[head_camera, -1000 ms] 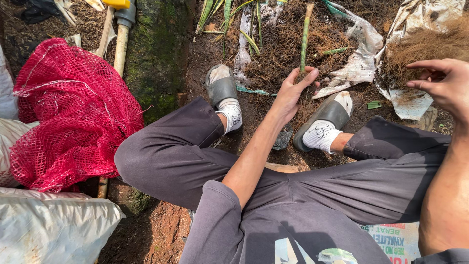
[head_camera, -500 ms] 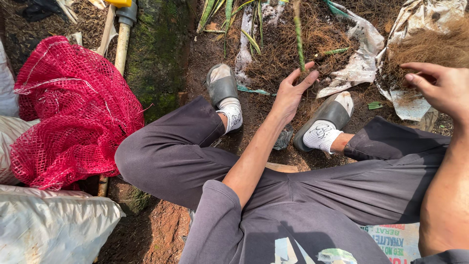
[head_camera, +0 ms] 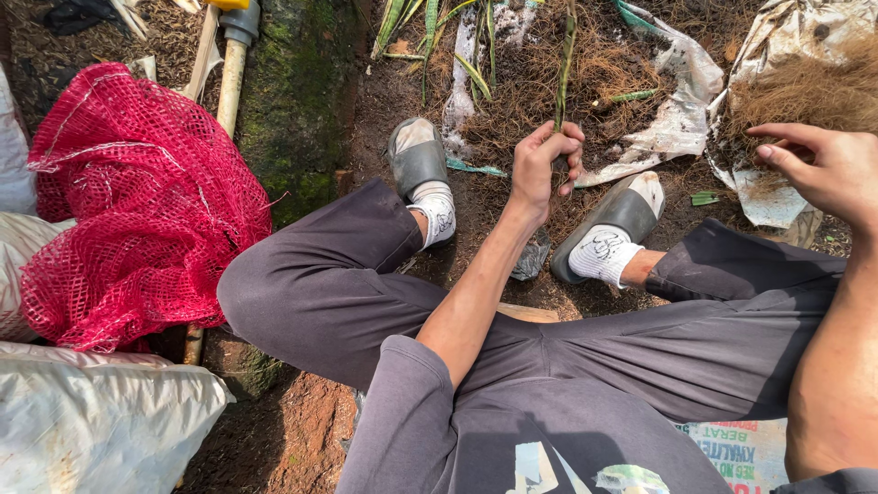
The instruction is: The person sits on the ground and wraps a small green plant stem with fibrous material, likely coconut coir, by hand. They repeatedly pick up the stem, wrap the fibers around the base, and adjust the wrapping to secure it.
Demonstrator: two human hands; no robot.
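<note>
Here, looking down from head height at a seated lap in dark grey trousers, knees spread, feet in white socks and grey slippers planted on the bare soil. Left hand stretched forward between the feet, fingers curled shut around a thin green plant stalk rising upright from a heap of brown fibrous roots on the ground. Right hand raised at the right edge, fingers spread apart and empty, just beside a second clump of dry brown fibre lying on a torn white plastic sheet. To the left, a crumpled red mesh sack beside a mossy concrete edge; a white sack in the lower left corner. A pale tool handle lying beyond the mesh.
</note>
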